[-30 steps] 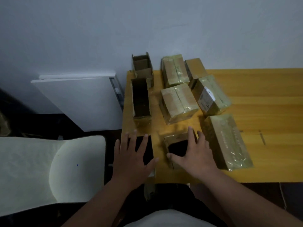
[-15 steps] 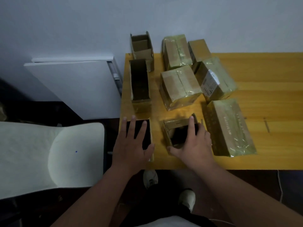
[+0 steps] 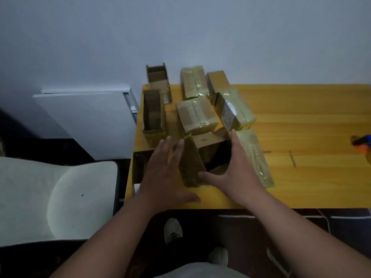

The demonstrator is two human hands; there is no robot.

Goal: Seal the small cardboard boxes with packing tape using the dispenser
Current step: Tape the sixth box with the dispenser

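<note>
Both your hands flank open box (image 3: 208,155): left hand (image 3: 164,173) flat against its left flap, right hand (image 3: 239,169) gripping its right wall, thumb at near edge.

- The single head view looks steeply down and forward from above the near edge of the yellow wooden table (image 3: 301,109).
- It sits close above both forearms.
- The pale grey wall (image 3: 180,33) fills twelve o'clock.

Brown cardboard boxes (image 3: 195,115) with yellowish glossy tape on an orange-yellow wooden table (image 3: 301,109).
</note>
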